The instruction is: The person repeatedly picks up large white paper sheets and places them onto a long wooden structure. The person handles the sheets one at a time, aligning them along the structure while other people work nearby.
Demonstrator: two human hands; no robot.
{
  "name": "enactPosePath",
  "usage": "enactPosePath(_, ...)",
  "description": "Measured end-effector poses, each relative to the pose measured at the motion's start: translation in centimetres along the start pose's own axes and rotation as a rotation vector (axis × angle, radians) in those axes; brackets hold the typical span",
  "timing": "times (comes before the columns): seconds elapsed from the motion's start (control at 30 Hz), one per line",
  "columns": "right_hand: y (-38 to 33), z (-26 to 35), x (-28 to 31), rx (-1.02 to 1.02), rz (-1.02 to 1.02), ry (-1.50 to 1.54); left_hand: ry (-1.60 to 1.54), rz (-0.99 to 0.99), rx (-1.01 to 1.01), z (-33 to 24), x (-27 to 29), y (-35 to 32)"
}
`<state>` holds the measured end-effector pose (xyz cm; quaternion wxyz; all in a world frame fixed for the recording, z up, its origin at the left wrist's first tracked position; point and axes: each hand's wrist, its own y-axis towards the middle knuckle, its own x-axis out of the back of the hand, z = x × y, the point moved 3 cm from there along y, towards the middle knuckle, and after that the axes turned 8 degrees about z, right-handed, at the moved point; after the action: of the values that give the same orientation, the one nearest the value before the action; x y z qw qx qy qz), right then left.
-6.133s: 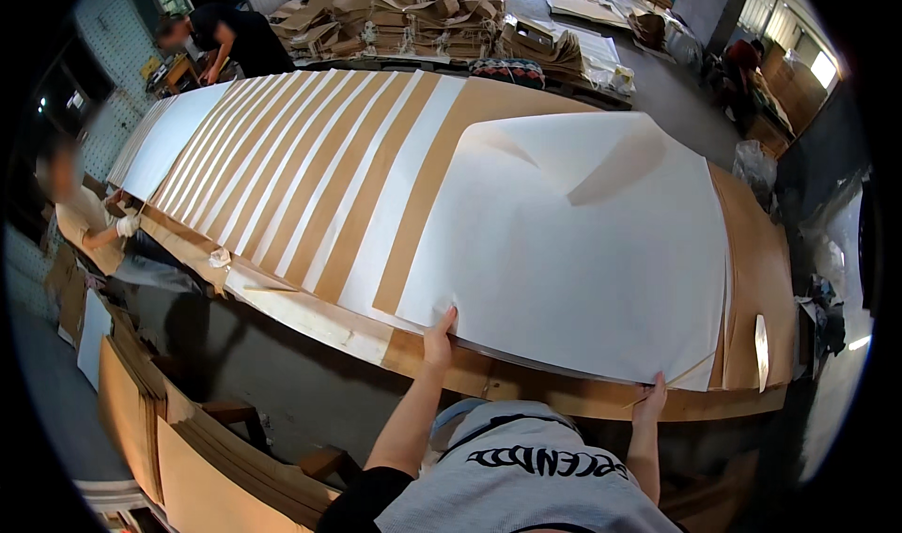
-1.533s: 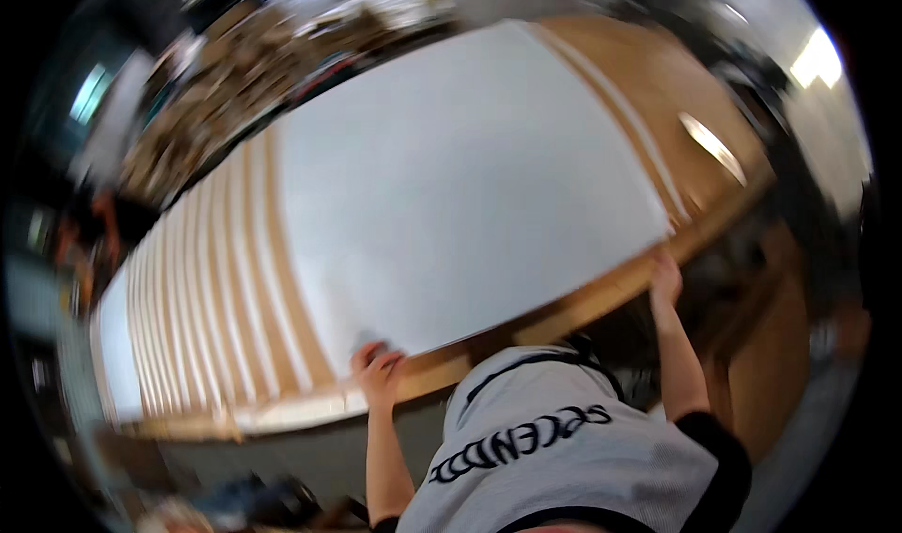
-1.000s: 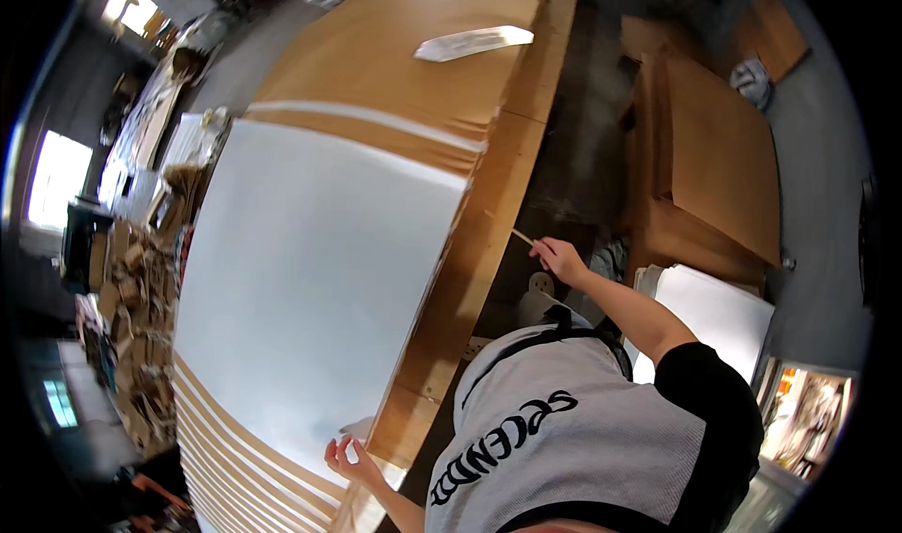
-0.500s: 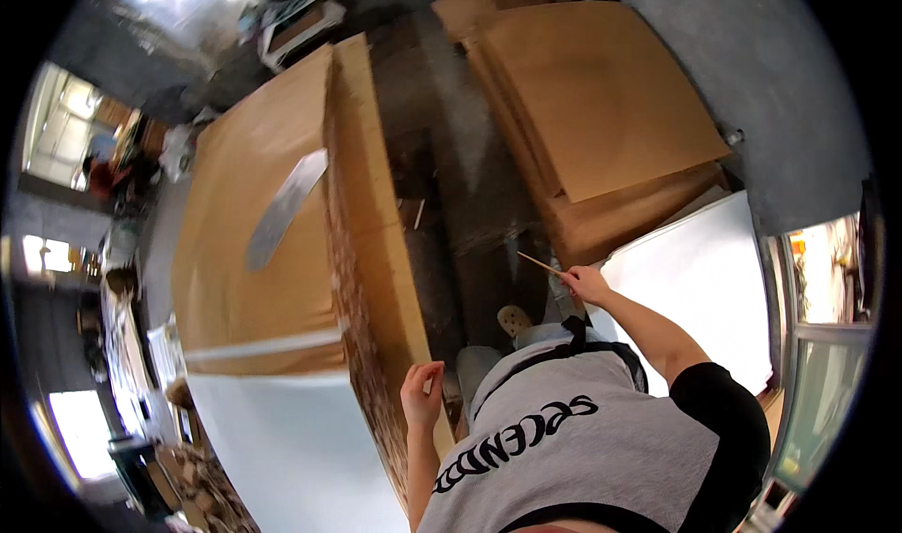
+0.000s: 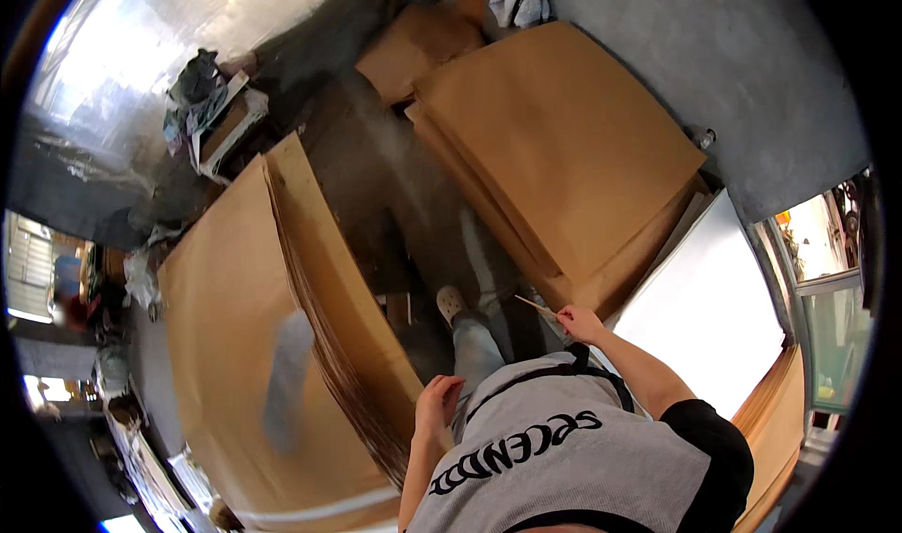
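My right hand (image 5: 582,324) is closed around one end of a thin pale stick (image 5: 536,304), which points left and away from me. Close to that hand lie a stack of brown sheets (image 5: 564,148) and white sheets (image 5: 700,308). My left hand (image 5: 439,404) hangs by my waist, fingers loosely bent, with a gap to the thumb and no object visible in it. It is nearest to the edge of another stack of large brown sheets (image 5: 225,298). A blurred grey strip (image 5: 288,383) lies on that stack.
A narrow walkway (image 5: 432,242) runs between the stacks, and my shoe (image 5: 451,303) is in it. Farther off are a brown bundle (image 5: 418,52), a grey cloth (image 5: 519,0) and a cluttered rack (image 5: 221,124). A glass-paned frame (image 5: 832,345) stands at the right.
The view has turned and shifted; the left stack now shows lower and its white section has mostly left the picture. One foot has come forward. The stick stays in my right hand.
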<state>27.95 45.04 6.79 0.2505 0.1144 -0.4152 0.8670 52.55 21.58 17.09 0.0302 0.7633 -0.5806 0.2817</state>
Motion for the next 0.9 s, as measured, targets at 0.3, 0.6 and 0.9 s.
enactPosePath(0.3,11.7,17.4,5.8,0.203,-0.141,0.174,0.081,-0.048,0.063,1.6,17.0,15.9)
enactPosePath(0.6,23.3,17.9,15.9,-0.017,-0.537,-0.138,-0.12,-0.015,0.173,3.4,23.4,27.2)
enactPosePath(0.9,41.9,29.4,31.0,-0.021,-0.584,-0.347,-0.321,0.176,0.516,9.2,26.0,35.3)
